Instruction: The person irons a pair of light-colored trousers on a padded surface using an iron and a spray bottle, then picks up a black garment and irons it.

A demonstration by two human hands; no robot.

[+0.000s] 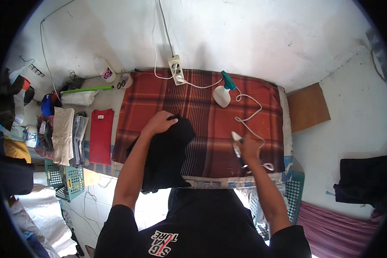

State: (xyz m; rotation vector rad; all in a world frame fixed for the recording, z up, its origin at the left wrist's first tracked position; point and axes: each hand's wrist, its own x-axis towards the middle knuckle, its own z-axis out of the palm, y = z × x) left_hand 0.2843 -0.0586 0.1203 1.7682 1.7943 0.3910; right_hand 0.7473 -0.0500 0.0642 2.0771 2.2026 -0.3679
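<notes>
My left hand (160,123) is closed on the upper edge of a black garment (165,152). The cloth lies bunched on the left-middle of the table and droops over its near edge. Farther right, my right hand (249,151) is wrapped round the handle of a clothes iron (237,146), which stands tilted with its pale soleplate facing left. A white cord (250,117) runs from the iron across the red-brown plaid cloth (146,96) to a power strip (176,71). Beyond the iron lies a white spray bottle (222,96) with a green trigger head.
Left of the plaid cloth lies a folded red shirt (101,137), beside folded beige trousers (63,135) and grey garments (78,137). Scissors (121,83) and a white bottle (105,70) sit at the back left. Green baskets (75,182) stand below the table's left end.
</notes>
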